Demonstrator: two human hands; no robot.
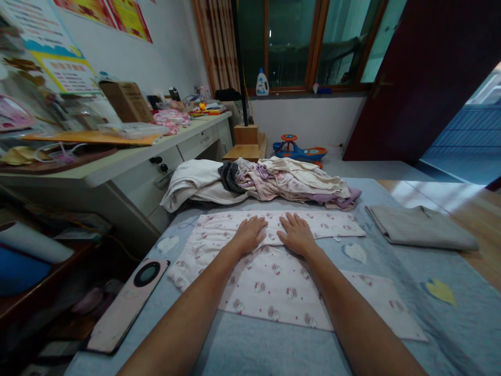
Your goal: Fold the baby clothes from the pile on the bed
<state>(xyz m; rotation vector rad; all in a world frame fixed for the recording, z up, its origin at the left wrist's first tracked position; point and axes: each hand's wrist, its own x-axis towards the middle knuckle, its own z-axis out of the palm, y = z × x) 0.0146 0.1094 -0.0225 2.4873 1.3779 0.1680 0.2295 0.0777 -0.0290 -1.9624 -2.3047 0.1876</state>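
Note:
A pair of pale pink pants (274,287) with a printed cartoon-cat pattern lies spread on the bed, its waistband to the left and its two legs pointing right. My left hand (250,235) rests flat on the upper part of the cloth, fingers stretched out. Beside it, a short gap to the right, my right hand (297,234) also presses flat on the fabric with fingers spread. Neither hand grips anything. My forearms cover parts of the lower leg.
Behind the pants lies a heap of clothes (289,180). A folded grey garment (418,227) sits at the right on the blue bedsheet (391,261). A phone (129,305) lies at the left edge. A cluttered desk (129,162) stands left; a toy ride-on car (299,151) is on the floor.

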